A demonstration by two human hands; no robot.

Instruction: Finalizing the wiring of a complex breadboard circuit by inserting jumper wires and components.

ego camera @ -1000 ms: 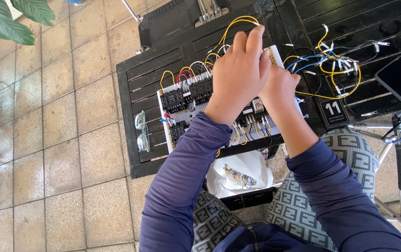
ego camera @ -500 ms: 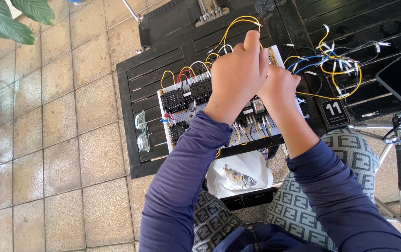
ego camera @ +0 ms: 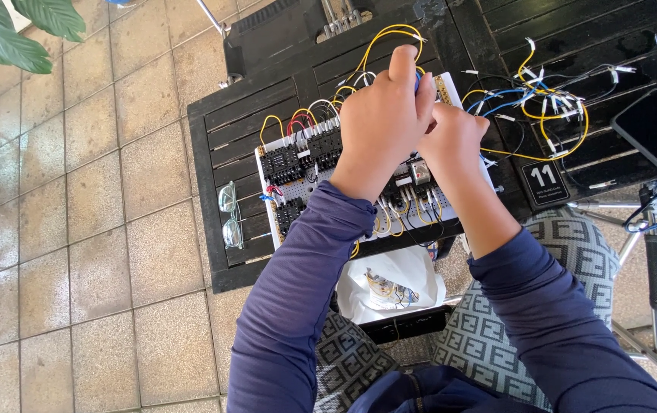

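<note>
Both hands barely shifted, left hand [ego camera: 384, 122], right hand [ego camera: 453, 138], wiring board [ego camera: 298, 183] lying crosswise

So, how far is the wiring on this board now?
Much looks done: the white board carries black components with yellow, red and white wires. In hand: both hands, left hand and right hand, work at its upper edge. Left: loose wires lie unused alongside.

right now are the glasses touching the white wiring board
Apart. The head view shows the glasses lying on the dark table left of the board, with bare slats between them.
</note>
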